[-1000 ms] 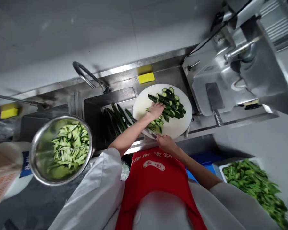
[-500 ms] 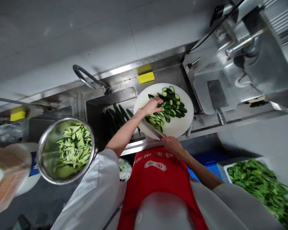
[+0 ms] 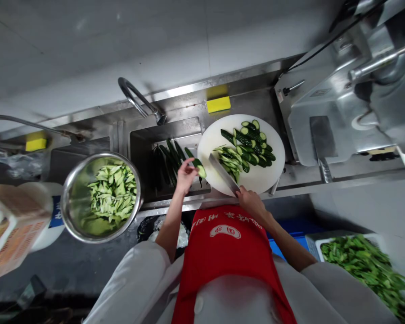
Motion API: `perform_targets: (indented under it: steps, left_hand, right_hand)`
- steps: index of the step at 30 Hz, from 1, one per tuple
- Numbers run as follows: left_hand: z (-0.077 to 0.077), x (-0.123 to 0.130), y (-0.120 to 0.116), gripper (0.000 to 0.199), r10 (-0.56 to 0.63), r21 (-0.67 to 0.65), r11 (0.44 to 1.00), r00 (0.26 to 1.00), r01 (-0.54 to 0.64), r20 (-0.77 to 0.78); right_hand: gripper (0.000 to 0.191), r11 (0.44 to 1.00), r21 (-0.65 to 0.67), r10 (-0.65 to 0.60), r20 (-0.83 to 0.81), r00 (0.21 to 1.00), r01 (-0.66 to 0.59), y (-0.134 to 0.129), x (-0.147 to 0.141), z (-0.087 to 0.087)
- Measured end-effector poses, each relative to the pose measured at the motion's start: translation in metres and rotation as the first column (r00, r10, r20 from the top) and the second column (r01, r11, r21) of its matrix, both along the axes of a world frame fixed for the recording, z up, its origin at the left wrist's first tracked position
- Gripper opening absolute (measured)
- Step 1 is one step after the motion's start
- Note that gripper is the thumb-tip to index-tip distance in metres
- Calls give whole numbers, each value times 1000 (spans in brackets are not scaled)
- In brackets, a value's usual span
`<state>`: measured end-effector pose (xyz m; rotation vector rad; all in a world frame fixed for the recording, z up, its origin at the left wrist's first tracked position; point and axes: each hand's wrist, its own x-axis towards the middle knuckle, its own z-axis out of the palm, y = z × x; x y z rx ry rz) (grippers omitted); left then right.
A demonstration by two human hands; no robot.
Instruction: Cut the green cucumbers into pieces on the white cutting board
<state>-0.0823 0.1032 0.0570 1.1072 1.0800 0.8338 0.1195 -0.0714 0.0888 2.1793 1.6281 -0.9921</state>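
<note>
We reach our left hand out over the near right part of the sink, forearm running upward from the lower left, wrist raised, with thumb and fingers closed on a cucumber piece. Its pale cut end faces us, just at the left rim of the white cutting board; we cannot tell whether it touches the rim. Our right hand is clenched around the handle of a knife, at the near edge of the board, its forearm slanting up and leftward from the lower right. The blade points away and to the left, over the board, beside a heap of cucumber strips. Thicker cucumber chunks lie overlapped to the right of the strips. Uncut cucumbers rest in the sink, left of the board. Farther left, a steel bowl holds cut green pieces. A yellow sponge sits on the steel worktop behind the board, and a curved faucet rises behind the sink
</note>
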Motion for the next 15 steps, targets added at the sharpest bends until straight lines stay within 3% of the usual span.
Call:
perform_targets:
  steps: [3, 6, 8, 12, 15]
  left_hand:
    - [-36, 16, -48, 56, -3, -93, 996, 996, -6, -90]
    - [-54, 38, -74, 44, 29, 50, 999, 967, -17, -254]
    - [-56, 42, -80, 39, 51, 143, 990, 940, -2, -337]
    - [-53, 35, -82, 34, 53, 200, 979, 923, 26, -381]
    - [-50, 29, -80, 27, 67, 391, 908, 870, 150, -489]
  right_hand:
    - [37, 1000, 6, -13, 46, 999, 13, -1, 0, 1]
    - [38, 999, 18, 47, 58, 997, -49, -3, -5, 5]
    - [38, 997, 21, 78, 61, 995, -80, -4, -9, 7]
    - [38, 996, 8, 85, 82, 993, -86, -3, -12, 8]
    - [37, 994, 0, 105, 98, 990, -105, -3, -11, 9]
